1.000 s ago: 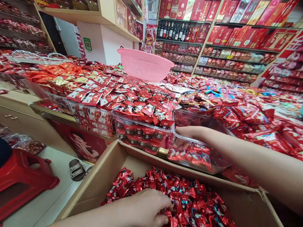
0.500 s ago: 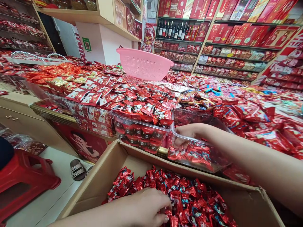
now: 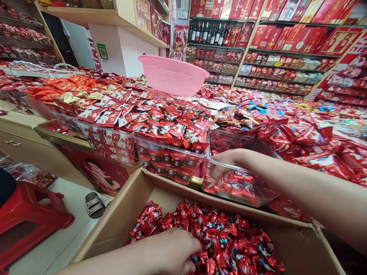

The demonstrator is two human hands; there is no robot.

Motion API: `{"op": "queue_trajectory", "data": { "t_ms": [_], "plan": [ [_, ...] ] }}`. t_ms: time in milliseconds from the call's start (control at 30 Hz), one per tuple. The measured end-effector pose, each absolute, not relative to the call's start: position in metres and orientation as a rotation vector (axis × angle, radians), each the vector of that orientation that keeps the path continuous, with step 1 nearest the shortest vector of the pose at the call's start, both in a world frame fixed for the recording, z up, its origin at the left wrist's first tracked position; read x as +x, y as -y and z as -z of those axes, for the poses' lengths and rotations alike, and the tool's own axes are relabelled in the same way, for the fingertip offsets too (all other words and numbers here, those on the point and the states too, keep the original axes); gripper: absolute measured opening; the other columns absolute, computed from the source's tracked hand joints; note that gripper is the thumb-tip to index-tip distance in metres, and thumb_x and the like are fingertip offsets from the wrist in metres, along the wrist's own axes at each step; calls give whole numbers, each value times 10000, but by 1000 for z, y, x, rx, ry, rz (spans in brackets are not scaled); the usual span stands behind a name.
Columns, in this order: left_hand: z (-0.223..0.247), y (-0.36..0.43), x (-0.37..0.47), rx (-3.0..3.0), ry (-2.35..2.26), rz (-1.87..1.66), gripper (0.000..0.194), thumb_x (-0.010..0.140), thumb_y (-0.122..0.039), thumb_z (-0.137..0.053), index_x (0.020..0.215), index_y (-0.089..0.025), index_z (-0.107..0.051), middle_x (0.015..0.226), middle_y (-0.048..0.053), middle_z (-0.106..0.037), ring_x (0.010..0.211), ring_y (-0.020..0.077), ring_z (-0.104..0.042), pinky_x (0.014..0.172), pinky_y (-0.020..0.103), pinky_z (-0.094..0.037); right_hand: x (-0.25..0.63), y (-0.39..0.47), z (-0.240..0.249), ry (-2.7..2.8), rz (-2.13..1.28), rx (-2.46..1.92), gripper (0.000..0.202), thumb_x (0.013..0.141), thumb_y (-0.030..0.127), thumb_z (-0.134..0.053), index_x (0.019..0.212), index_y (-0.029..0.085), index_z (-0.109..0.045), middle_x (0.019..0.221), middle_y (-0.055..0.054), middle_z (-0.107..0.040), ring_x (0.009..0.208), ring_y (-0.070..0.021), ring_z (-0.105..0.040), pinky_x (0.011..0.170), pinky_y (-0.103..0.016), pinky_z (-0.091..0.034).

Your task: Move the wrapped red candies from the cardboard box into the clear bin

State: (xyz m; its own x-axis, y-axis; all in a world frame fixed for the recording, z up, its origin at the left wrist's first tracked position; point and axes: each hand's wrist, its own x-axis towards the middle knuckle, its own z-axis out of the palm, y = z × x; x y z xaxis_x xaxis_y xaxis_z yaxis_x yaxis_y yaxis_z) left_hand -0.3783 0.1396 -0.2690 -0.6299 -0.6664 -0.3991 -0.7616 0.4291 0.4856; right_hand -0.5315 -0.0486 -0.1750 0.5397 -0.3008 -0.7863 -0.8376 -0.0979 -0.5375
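Note:
My left hand (image 3: 174, 250) is down in a cardboard box (image 3: 114, 225) full of red-wrapped candies (image 3: 229, 244), its fingers curled into the pile and closed on some of them. My right hand (image 3: 229, 162) reaches inside a clear plastic bin (image 3: 266, 196) on the display counter. Its fingers point down among the red candies lying in the bin's bottom; whether they hold any is hidden by the bin's wall. To the left of that bin stands another clear bin (image 3: 172, 160) heaped with red and black candy packets.
A pink plastic basket (image 3: 173, 74) sits on the heaped candy display behind. More clear bins (image 3: 106, 139) line the counter's left. Shelves of red gift boxes and bottles (image 3: 212, 34) fill the back wall. A red stool (image 3: 25, 217) and a sandal (image 3: 93, 204) are on the floor at left.
My left hand has dug slightly deeper and leftward into the box's candies. My right hand has stayed in the clear bin, shifting only a little.

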Motion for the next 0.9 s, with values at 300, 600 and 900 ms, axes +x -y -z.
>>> {"op": "queue_trajectory", "data": {
  "t_ms": [300,600,900],
  "plan": [
    [272,-139,-377,-1292,-2505,-989,276,725,-317,-538,986,-246,-592,963,60,-638,884,244,-599,712,323,-472,-546,66,166,-1280,-298,-1838,101,679,66,-523,681,166,-511,591,36,-549,551,-85,-532,543,-197,-454],
    [274,-138,-376,-1291,-2496,-950,279,723,-336,-541,977,-234,-596,961,74,-637,875,253,-602,705,335,-474,-557,73,164,-1559,-271,-1838,131,661,55,-489,683,185,-485,591,-4,-545,553,-132,-543,529,-263,-472],
    [272,-138,-377,-1294,-2503,-950,255,716,-324,-546,945,-231,-605,928,71,-646,859,249,-607,717,333,-472,-546,68,178,-1645,-286,-1958,67,643,121,-556,644,187,-541,578,-24,-578,565,-159,-556,455,-250,-439]
  ]
}}
